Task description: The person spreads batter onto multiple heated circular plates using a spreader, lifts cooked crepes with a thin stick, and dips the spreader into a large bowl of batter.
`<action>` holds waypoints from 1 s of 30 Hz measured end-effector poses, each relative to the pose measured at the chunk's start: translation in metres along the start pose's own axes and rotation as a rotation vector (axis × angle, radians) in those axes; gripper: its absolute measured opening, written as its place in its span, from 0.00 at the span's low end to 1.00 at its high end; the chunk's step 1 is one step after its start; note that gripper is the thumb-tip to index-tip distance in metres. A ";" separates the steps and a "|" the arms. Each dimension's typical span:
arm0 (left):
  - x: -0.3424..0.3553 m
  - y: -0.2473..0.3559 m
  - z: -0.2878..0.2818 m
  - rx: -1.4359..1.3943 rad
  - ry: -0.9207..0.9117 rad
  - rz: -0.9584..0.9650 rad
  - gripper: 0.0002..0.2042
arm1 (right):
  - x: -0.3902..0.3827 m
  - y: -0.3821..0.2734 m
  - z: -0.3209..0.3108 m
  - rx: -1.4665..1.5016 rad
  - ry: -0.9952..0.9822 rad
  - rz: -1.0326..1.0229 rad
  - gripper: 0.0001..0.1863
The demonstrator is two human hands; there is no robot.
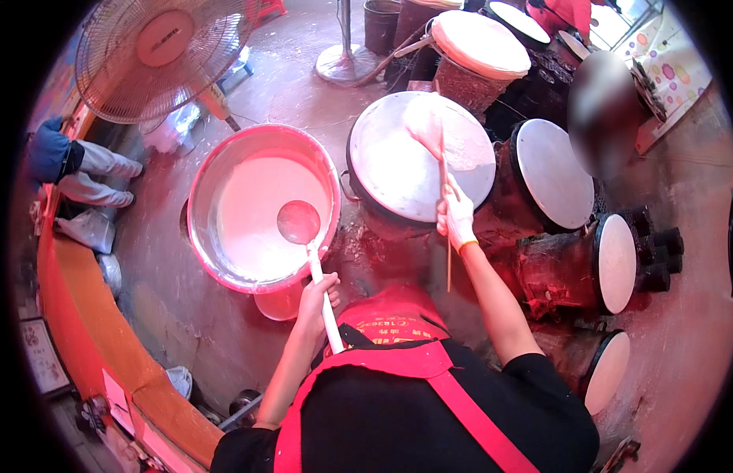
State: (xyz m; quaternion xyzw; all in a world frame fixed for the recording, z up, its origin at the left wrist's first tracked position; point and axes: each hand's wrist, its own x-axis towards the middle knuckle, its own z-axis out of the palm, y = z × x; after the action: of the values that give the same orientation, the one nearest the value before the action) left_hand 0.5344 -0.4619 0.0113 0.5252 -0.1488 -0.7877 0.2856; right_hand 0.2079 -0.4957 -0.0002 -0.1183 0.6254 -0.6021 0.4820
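My left hand [317,298] is wrapped round the white handle of a ladle [298,223]. Its round bowl is over the pale batter [256,197] inside a large red-rimmed tub [194,197]. My right hand [456,211], in what looks like a pale glove with a yellow cuff, grips the long thin handle of a wooden spreader [443,162]. The spreader's broad pale end lies over a round griddle [382,185] ahead of me. A pale layer, perhaps batter, covers part of the griddle's far right side; glare hides its edge.
More round griddles on drum stands line the right, the closest being one griddle [554,173]. Another griddle [481,43] stands beyond. At the upper left is a pedestal fan [161,59]. A person in blue [51,154] is by the orange ledge [90,272] on the left.
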 end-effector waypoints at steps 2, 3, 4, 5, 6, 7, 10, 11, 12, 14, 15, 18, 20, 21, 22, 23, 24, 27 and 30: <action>0.001 -0.011 0.007 -0.056 0.024 0.005 0.07 | 0.005 -0.009 0.007 -0.090 -0.054 -0.001 0.20; 0.002 -0.016 0.010 -0.085 0.038 0.011 0.07 | 0.005 -0.011 0.003 -0.123 -0.099 0.029 0.20; 0.002 -0.022 0.014 -0.110 0.057 0.014 0.07 | 0.003 -0.013 -0.005 -0.156 -0.143 0.059 0.20; 0.003 -0.028 0.019 -0.134 0.075 0.017 0.07 | 0.001 -0.016 -0.016 -0.188 -0.187 0.088 0.20; 0.001 -0.033 0.022 -0.156 0.100 0.019 0.07 | -0.006 -0.025 -0.030 -0.209 -0.275 0.103 0.20; -0.002 -0.038 0.026 -0.175 0.117 0.024 0.07 | -0.007 -0.034 -0.046 -0.215 -0.309 0.116 0.20; -0.005 -0.051 0.045 -0.211 0.141 0.054 0.07 | 0.017 -0.034 -0.098 -0.243 -0.227 -0.020 0.20; -0.006 -0.057 0.049 -0.216 0.145 0.068 0.07 | 0.025 -0.037 -0.103 -0.167 -0.118 -0.067 0.20; -0.007 -0.062 0.054 -0.221 0.148 0.080 0.07 | 0.032 -0.044 -0.103 -0.119 -0.039 -0.073 0.20; -0.012 -0.071 0.067 -0.244 0.161 0.100 0.06 | 0.047 -0.054 -0.092 -0.213 -0.131 -0.085 0.20; -0.012 -0.075 0.075 -0.257 0.165 0.114 0.06 | 0.056 -0.055 -0.084 -0.305 -0.229 -0.122 0.20; -0.014 -0.090 0.097 -0.347 0.188 0.104 0.08 | 0.069 -0.048 -0.057 -0.451 -0.412 -0.153 0.19; -0.015 -0.100 0.104 -0.383 0.203 0.102 0.07 | 0.071 -0.041 -0.063 -0.453 -0.458 -0.092 0.19; -0.017 -0.104 0.107 -0.408 0.220 0.105 0.07 | 0.066 -0.042 -0.058 -0.451 -0.489 -0.066 0.19; -0.019 -0.107 0.108 -0.432 0.236 0.107 0.07 | 0.059 -0.053 -0.072 -0.480 -0.553 0.008 0.18; -0.020 -0.111 0.106 -0.427 0.227 0.124 0.07 | 0.060 -0.060 -0.092 -0.487 -0.625 0.035 0.19; -0.021 -0.111 0.108 -0.408 0.270 0.137 0.07 | 0.063 -0.065 -0.113 -0.495 -0.697 0.063 0.19; -0.030 -0.114 0.105 -0.356 0.428 0.154 0.08 | 0.084 -0.098 -0.145 -0.487 -0.698 0.159 0.19; -0.034 -0.102 0.119 -0.303 0.487 0.184 0.07 | 0.159 -0.071 -0.144 -0.286 -0.473 -0.166 0.19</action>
State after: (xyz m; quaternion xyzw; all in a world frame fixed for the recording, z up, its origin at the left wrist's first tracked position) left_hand 0.4052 -0.3682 0.0295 0.6344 -0.0034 -0.6225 0.4583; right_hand -0.0110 -0.5376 -0.0389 -0.3729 0.5622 -0.5009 0.5422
